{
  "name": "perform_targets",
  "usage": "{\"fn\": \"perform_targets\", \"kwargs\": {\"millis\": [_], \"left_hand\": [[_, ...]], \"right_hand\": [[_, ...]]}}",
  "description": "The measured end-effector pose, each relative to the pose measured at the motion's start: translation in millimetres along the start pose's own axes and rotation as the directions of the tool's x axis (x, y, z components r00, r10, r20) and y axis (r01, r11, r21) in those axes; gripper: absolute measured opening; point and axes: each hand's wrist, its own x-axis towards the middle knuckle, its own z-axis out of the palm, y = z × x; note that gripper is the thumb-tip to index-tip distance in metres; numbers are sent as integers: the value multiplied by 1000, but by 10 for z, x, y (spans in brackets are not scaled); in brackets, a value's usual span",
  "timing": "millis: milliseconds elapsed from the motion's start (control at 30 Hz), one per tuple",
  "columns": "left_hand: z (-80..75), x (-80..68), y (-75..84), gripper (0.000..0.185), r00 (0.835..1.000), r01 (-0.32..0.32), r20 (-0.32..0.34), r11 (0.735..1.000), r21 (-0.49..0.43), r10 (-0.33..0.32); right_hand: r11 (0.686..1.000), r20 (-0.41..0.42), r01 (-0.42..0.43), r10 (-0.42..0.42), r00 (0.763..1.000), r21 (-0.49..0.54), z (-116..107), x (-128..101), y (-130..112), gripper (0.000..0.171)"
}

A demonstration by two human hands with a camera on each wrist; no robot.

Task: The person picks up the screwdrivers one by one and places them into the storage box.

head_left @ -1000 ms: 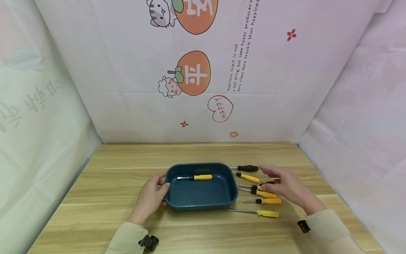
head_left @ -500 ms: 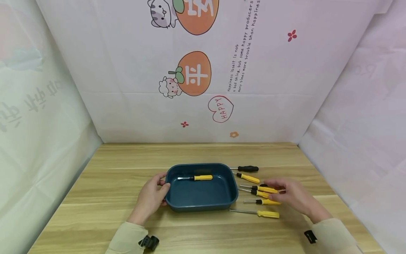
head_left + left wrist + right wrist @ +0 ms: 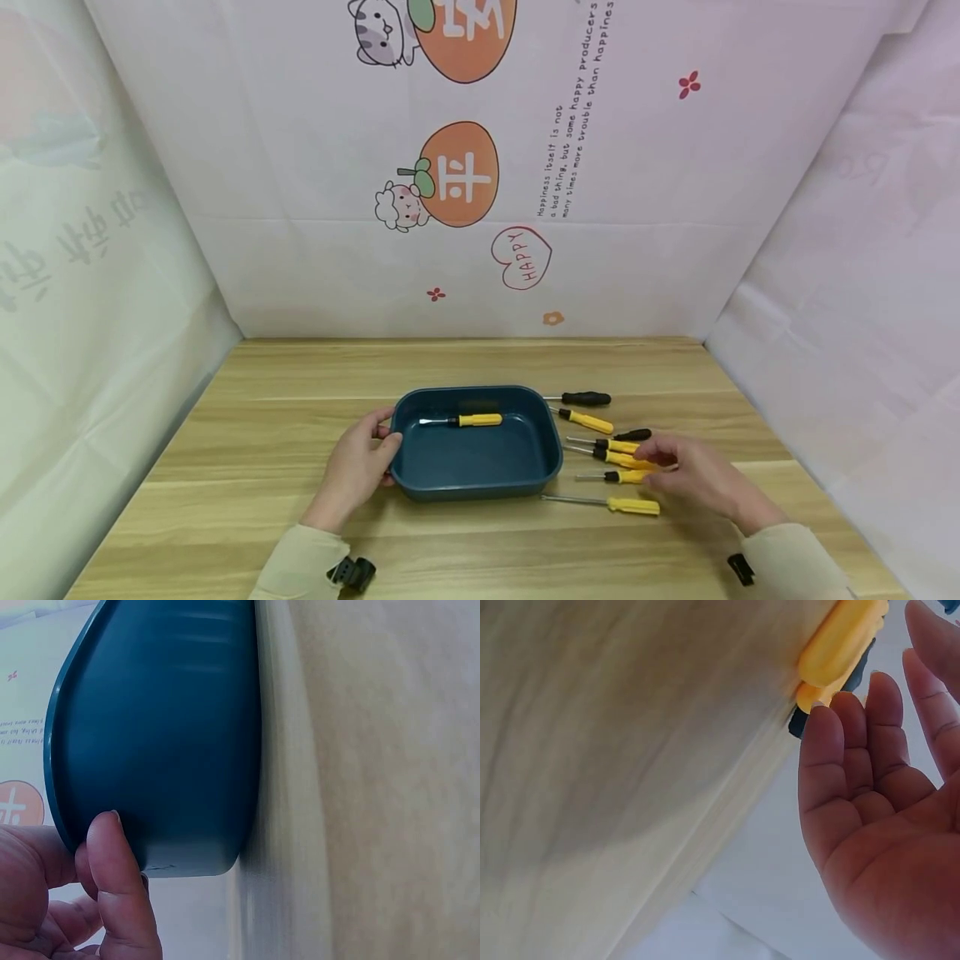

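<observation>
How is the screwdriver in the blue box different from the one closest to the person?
The boxed screwdriver lies in the box; the near screwdriver lies on the table. The boxed screwdriver has a black collar; the near screwdriver shows none. The boxed screwdriver's shaft looks shorter than the near screwdriver's. Both have yellow handles.

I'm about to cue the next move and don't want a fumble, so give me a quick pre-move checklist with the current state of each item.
1. Tray steadied: ok. The left hand grips the left end of the blue tray.
2. Room in the tray: ok. Only one yellow screwdriver lies in it, toward the far side.
3. Right hand unloaded: ok. The right wrist view shows nothing held.
4. Handles by its fingers well separated: not ok. Two yellow handles lie close together, a black handle just beyond.
5. Fingertips touching a handle: cannot tell.
</observation>
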Motion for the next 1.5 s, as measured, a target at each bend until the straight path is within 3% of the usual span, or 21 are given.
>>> {"fn": "perform_targets", "kwargs": {"millis": [367, 900, 1500], "left_hand": [[-4, 2, 5, 46, 1000, -5, 6, 1000, -10, 5], [7, 26, -24, 46, 1000, -2, -2, 1000, -3, 2], [2, -6, -5, 46, 1000, -13, -3, 1000, -8, 13]], "right_hand": [[998, 1, 46, -46, 999, -49, 57, -26, 30, 21], [989, 20, 5, -2, 1000, -146, 103, -29, 79, 20], [984, 32, -20, 26, 999, -179, 100, -35, 83, 18]]}}
